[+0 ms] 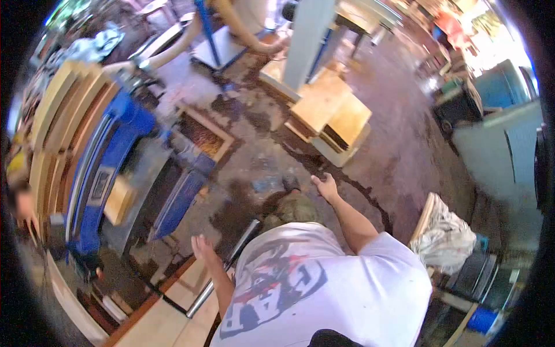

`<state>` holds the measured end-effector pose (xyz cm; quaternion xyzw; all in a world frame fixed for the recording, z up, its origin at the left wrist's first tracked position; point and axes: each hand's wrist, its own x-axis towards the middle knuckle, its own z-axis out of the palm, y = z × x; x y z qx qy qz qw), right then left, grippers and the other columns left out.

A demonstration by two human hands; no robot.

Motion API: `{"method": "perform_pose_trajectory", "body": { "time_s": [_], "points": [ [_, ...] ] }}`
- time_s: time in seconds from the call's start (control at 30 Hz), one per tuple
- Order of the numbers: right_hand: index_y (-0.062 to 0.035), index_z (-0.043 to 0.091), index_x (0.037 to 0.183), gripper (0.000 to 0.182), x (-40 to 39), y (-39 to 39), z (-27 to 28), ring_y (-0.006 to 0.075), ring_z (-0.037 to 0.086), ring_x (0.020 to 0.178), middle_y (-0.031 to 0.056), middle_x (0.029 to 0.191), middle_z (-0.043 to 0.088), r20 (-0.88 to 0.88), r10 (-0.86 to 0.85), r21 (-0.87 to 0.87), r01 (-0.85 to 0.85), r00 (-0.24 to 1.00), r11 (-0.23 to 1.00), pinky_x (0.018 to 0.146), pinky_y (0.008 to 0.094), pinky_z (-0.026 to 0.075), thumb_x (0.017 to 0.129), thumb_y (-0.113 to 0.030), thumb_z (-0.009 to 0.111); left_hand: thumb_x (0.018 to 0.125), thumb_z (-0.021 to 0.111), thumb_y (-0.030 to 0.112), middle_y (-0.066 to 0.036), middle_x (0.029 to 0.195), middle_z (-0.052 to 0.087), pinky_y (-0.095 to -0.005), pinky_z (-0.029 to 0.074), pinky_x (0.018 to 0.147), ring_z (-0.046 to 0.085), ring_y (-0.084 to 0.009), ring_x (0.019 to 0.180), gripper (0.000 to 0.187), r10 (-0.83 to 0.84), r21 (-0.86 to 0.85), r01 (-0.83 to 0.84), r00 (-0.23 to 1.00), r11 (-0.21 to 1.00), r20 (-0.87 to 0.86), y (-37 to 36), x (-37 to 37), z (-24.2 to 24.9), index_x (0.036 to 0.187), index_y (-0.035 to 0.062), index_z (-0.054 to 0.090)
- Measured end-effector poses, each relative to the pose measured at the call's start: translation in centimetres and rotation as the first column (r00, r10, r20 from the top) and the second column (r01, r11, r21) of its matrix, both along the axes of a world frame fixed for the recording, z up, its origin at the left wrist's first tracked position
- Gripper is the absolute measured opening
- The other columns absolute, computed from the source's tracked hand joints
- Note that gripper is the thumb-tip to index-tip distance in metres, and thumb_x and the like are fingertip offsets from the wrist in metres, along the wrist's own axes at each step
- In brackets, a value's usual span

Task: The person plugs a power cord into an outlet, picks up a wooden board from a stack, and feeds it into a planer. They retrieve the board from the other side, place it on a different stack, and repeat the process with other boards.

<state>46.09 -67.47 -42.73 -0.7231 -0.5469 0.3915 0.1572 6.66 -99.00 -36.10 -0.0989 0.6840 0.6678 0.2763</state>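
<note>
Both hands, left hand and right hand, hang open and empty above stained concrete floor.

One head-worn camera looks steeply down over the person's chest onto the workshop floor, with a wide fisheye view. Both hands sit near the middle; beyond the fingers the floor and planks lie farther off.
</note>
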Motion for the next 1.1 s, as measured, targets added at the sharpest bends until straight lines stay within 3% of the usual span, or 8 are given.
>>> {"method": "perform_pose_trajectory", "body": {
  "time_s": [0.27,0.33,0.43,0.47,0.6,0.8,1.0,1.1],
  "points": [
    [0.0074,0.045,0.135,0.092,12.9,13.7,-12.5,0.025,0.062,0.074,0.02,0.109,0.063,-0.239,-0.503,-0.286,0.435,0.831,0.854,0.063,0.0374,0.055,0.076,-0.056,0.078,0.094,0.065,0.025,-0.018,0.127,0.057,-0.0332,0.043,0.097,0.056,-0.0224,0.112,0.057,-0.394,-0.595,0.163,0.875,0.787,-0.282,7.7,7.6,10.3,0.14,-0.0038,0.044],
    [0.0025,0.046,0.135,0.086,10.1,16.9,-7.8,0.0286,0.062,0.084,0.0217,0.124,0.055,-0.485,-0.632,-0.553,0.348,0.604,0.757,0.067,0.039,0.056,0.079,-0.055,0.076,0.095,0.065,0.022,-0.015,0.118,0.061,-0.0288,0.047,0.09,0.06,-0.0188,0.102,0.054,-0.262,-0.479,0.078,0.906,0.875,-0.331,8.8,8.4,10.8,0.138,-0.0047,0.046],
    [0.0003,0.047,0.131,0.08,5.6,22.3,-11.4,0.03,0.06,0.096,0.0216,0.13,0.046,-0.658,-0.563,-0.592,0.12,0.5,0.797,0.07,0.0434,0.056,0.079,-0.053,0.077,0.095,0.064,0.019,-0.014,0.116,0.061,-0.0299,0.048,0.089,0.06,-0.019,0.102,0.053,-0.549,-0.757,0.069,0.731,0.649,-0.404,10.9,11.2,12.6,0.138,-0.0044,0.045],
    [0.0006,0.05,0.126,0.075,3.6,24.1,-11.8,0.0288,0.06,0.093,0.0199,0.123,0.049,-0.668,-0.539,-0.581,0.092,0.512,0.808,0.068,0.0431,0.056,0.078,-0.051,0.078,0.095,0.063,0.015,-0.017,0.127,0.057,-0.0347,0.048,0.093,0.058,-0.0239,0.111,0.053,-0.368,-0.555,0.132,0.865,0.821,-0.339,9.9,11.4,11.1,0.14,-0.0034,0.042],
    [0.0017,0.062,0.107,0.059,-3.3,27.6,-7.7,0.0237,0.063,0.079,0.013,0.098,0.063,-0.5,-0.556,-0.501,0.302,0.664,0.811,0.063,0.0418,0.055,0.076,-0.046,0.081,0.095,0.059,0.009,-0.019,0.148,0.037,-0.0416,0.046,0.102,0.049,-0.0323,0.127,0.054,-0.568,-0.7,0.186,0.738,0.689,-0.364,11.7,15.3,12.7,0.142,-0.0038,0.037],
    [-0.003,0.064,0.096,0.045,-0.1,27.1,-12.7,0.0181,0.057,0.058,0.0062,0.078,0.062,-0.564,-0.556,-0.433,0.356,0.611,0.828,0.048,0.0312,0.047,0.076,-0.038,0.084,0.095,0.059,0.009,-0.019,0.148,0.037,-0.0413,0.044,0.103,0.043,-0.0324,0.133,0.055,-0.456,-0.674,0.149,0.836,0.724,-0.305,13.1,19.1,13.0,0.143,-0.0036,0.036],
    [-0.0056,0.06,0.101,0.033,4.8,26.9,0.2,0.0171,0.055,0.057,0.0067,0.076,0.06,-0.689,-0.518,-0.536,0.125,0.508,0.835,0.05,0.0313,0.047,0.084,-0.03,0.074,0.095,0.062,0.011,-0.019,0.15,0.035,-0.039,0.041,0.106,0.045,-0.0299,0.132,0.053,-0.487,-0.637,0.202,0.816,0.744,-0.31,16.4,19.4,13.6,0.141,-0.005,0.041],
    [-0.0072,0.058,0.101,0.03,3.7,25.0,7.1,0.0164,0.056,0.06,0.0064,0.08,0.06,-0.707,-0.547,-0.573,0.09,0.448,0.814,0.054,0.0318,0.048,0.088,-0.033,0.068,0.094,0.063,0.013,-0.019,0.15,0.036,-0.0379,0.041,0.106,0.048,-0.0285,0.13,0.051,-0.404,-0.305,0.305,0.847,0.902,-0.347,19.2,18.8,12.6,0.139,-0.005,0.044]
  ]
}}
